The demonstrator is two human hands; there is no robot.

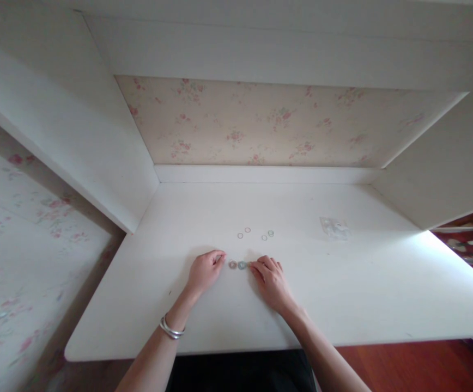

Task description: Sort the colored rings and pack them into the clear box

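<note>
Two small round clusters, which look like stacked thin rings, lie side by side on the white desk (130, 305): a brownish cluster (232, 265) on the left and a blue-grey cluster (242, 265) on the right. My left hand (206, 270) rests left of the brownish one, apart from it, with thumb and fingertips drawn together; whatever they hold is too small to tell. At the right edge of the blue-grey cluster are the pinched fingertips of my right hand (271, 281). What lies between them is hidden.
Beyond my hands lie loose thin rings: a pale ring (240, 236), a reddish ring (247, 230), another ring (264, 238) and greenish rings (271, 233). A clear plastic bag (334, 228) lies farther right. White side panels and a back ledge (269, 174) border the desk.
</note>
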